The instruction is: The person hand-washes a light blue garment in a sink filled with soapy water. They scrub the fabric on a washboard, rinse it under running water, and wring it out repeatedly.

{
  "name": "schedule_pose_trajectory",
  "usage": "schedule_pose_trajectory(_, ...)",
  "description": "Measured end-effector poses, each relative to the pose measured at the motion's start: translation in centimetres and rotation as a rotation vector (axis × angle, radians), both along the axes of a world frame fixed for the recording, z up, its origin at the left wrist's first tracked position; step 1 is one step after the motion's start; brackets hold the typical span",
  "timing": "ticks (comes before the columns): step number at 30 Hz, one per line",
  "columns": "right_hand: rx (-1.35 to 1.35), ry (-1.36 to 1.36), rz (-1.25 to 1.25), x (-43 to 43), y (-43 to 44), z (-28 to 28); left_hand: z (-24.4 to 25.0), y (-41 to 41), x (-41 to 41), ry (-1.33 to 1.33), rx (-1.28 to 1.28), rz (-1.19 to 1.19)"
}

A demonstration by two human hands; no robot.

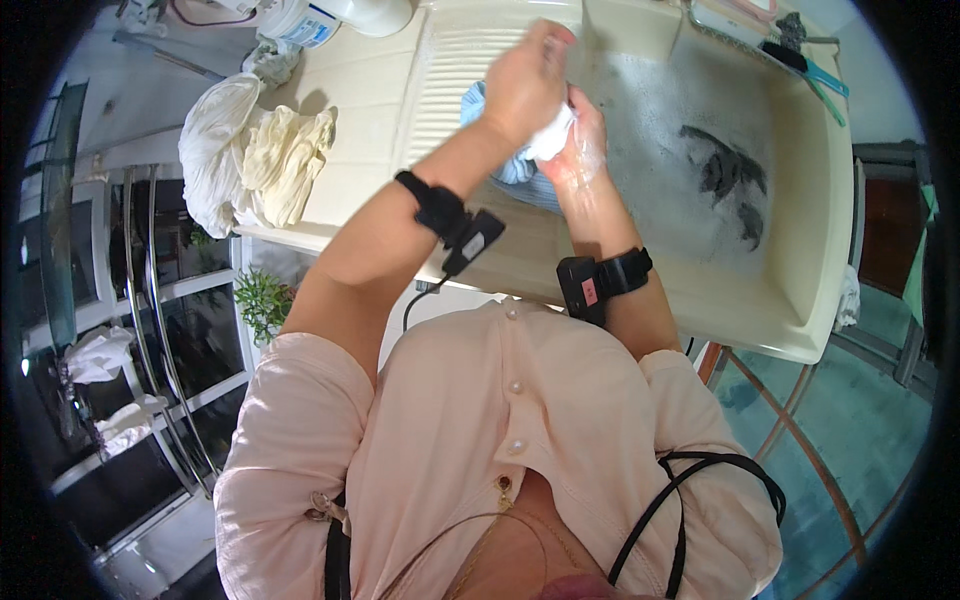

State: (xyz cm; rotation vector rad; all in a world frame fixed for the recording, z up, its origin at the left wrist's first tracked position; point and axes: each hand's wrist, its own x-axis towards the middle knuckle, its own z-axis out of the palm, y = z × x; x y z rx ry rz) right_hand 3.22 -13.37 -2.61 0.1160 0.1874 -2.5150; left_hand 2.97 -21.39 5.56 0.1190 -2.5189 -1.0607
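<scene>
A wet white cloth (552,136) is gripped in my right hand (586,139), which has suds on its palm and wrist. My left hand (529,79) is just above and left of it, fingers curled and blurred; whether it grips part of the cloth is hidden. Light blue fabric (517,171) lies beneath both hands, partly covered by them, against the ribbed washboard (454,71) of a cream laundry sink (806,225). Dark cloth (724,169) shows in the cloudy water of the basin, to the right of my hands.
White cloth (217,154) and cream cloth (289,165) are heaped on the left ledge. A white tub (300,26) stands at the back left. A blue-handled brush (806,66) rests on the right rim. A potted plant (262,304) is below the ledge.
</scene>
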Motion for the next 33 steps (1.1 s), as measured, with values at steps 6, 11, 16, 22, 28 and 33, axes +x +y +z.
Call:
schedule_pose_trajectory(6,0.076,-0.208,-0.13,-0.1,1.9,6.0,-0.1,-6.3,1.3,-0.386,1.22,-0.112)
schedule_pose_trajectory(11,0.236,-0.223,-0.258,-1.1,1.4,3.7,0.6,-6.9,3.8,-0.458,1.008,-0.113)
schedule_pose_trajectory(16,0.272,-0.171,-0.236,-2.1,0.9,-0.4,0.5,-3.7,4.3,-0.093,0.936,-0.085)
schedule_pose_trajectory(22,-0.107,0.121,0.005,-1.1,2.8,-3.1,0.0,3.6,5.5,0.068,-0.272,-0.325)
schedule_pose_trajectory(28,0.317,0.052,-0.124,0.6,-0.1,2.5,-0.3,0.1,-0.4,-0.032,-0.326,-0.045)
schedule_pose_trajectory(33,0.103,0.277,-0.202,0.2,1.2,-3.3,-3.0,4.2,3.7,0.295,-0.381,-0.229)
